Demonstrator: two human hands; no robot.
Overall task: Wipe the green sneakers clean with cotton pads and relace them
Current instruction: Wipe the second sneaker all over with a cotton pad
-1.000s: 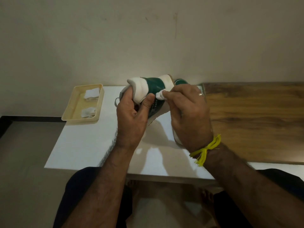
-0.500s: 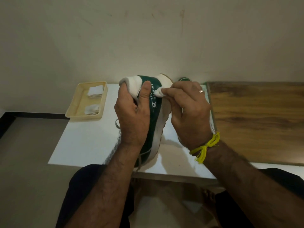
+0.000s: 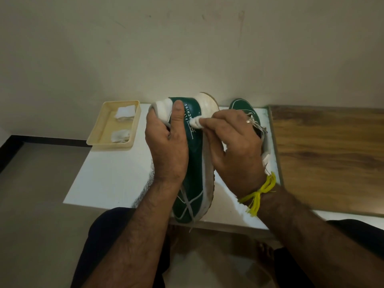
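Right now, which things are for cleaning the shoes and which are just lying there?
For the job:
green and white sneaker, gripped by the left hand
crumpled white cotton pad, pinched by the right hand
second green sneaker
cream plastic tray holding white pads

Just there:
brown wooden board
white table

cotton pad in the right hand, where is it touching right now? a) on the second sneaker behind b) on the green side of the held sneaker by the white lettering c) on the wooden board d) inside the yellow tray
b: the right hand pinches the cotton pad against the green side panel of the held sneaker, right beside the white lettering, while the left hand grips the heel end.
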